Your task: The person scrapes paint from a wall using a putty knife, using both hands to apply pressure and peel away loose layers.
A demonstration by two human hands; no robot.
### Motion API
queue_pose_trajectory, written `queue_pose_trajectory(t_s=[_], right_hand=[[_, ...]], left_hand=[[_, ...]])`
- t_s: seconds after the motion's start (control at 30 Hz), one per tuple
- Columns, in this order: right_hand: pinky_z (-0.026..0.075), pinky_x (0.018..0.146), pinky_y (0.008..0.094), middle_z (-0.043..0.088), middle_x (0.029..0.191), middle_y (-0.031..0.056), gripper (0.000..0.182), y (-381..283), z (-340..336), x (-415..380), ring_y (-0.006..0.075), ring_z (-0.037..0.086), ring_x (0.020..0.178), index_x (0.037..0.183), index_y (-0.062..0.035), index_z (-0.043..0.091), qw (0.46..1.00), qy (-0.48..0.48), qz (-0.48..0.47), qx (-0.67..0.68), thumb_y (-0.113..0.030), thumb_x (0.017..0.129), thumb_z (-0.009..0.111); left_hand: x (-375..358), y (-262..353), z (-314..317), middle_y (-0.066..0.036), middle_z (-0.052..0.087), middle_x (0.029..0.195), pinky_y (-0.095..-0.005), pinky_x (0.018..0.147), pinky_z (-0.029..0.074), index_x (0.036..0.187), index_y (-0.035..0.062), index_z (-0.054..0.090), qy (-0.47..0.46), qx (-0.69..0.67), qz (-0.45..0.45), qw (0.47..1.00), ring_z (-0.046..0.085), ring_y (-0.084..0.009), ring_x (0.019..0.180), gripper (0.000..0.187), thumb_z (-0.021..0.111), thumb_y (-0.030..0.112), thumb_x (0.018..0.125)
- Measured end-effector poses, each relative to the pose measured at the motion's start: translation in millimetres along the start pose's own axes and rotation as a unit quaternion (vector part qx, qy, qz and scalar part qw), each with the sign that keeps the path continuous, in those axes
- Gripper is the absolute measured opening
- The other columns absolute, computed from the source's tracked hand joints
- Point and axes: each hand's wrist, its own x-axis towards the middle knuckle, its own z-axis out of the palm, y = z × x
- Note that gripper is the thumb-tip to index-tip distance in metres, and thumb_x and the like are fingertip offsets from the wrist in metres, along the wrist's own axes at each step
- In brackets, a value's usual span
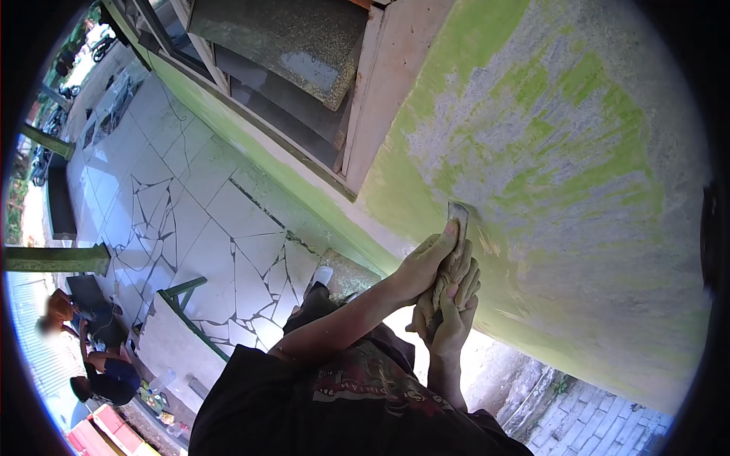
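A scraper with a flat metal blade [458,213] touches or nearly touches the green wall [395,181], whose paint is scraped down to grey in broad streaks. Around its lower blade and handle, my left hand [423,266] is closed, fingers wrapped. Just below and to the right, my right hand [450,311] is also closed on the tool, against my left hand. The handle is mostly hidden by my fingers.
A window with an open pane [281,45] is at the upper middle. Cracked floor tiles [205,220] spread out at the left, with a green-edged board [179,334] on them. Two people [106,372] sit at the lower left.
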Motion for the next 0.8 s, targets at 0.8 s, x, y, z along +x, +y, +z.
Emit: queue_pose_trajectory(t_s=[0.8], right_hand=[[0.029,0.028,0.0256,0.041,0.058,0.009,0.027,-10,12,15,0.0136,0.029,0.031,0.113,-0.0019,0.039,0.985,-0.098,0.038,0.134,-0.025,0.101,0.034]], left_hand=[[1,13,7,-0.004,0.043,0.05,-0.0307,0.046,0.042,0.062,0.008,0.041,0.1,0.105,0.019,0.989,0.047,-0.0156,0.043,0.058,0.03,0.051,0.1]])
